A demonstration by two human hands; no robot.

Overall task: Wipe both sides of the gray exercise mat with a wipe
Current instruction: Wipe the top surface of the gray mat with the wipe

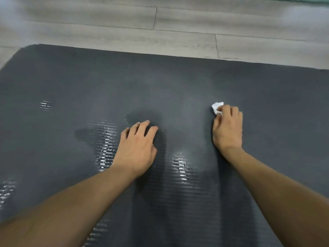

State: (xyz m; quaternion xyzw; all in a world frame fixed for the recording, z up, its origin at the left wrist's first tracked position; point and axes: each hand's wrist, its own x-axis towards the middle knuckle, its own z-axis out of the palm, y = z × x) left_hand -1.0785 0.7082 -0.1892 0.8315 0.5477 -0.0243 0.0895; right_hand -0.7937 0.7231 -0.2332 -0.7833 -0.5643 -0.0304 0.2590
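— bare forearms (71, 211) are seen nearest, stretched out over the dark gray ribbed foam exercise mat (89, 82). what is held?
— nothing is held by the left hand (137, 148). it is laid on the mat near the middle, fingers loosely bent and a little spread, tips touching the surface. a small crumpled white wipe (217, 106) is gripped by the right hand (227, 127), fingers curled over it, and it is pressed onto the mat further out and to the right.
— and where is the mat laid?
— it is spread flat on the pale wooden plank floor (178, 24), with its far edge in view.
— how much is judged done?
— glistening wet streaks (106, 143) are shown left of the left hand and between the arms, so part of this face is taken as wiped. the far strip and the right side look dry. the upper face is judged unfinished. the underside cannot be seen and is presumably left to do, so the mat would have to be turned over.
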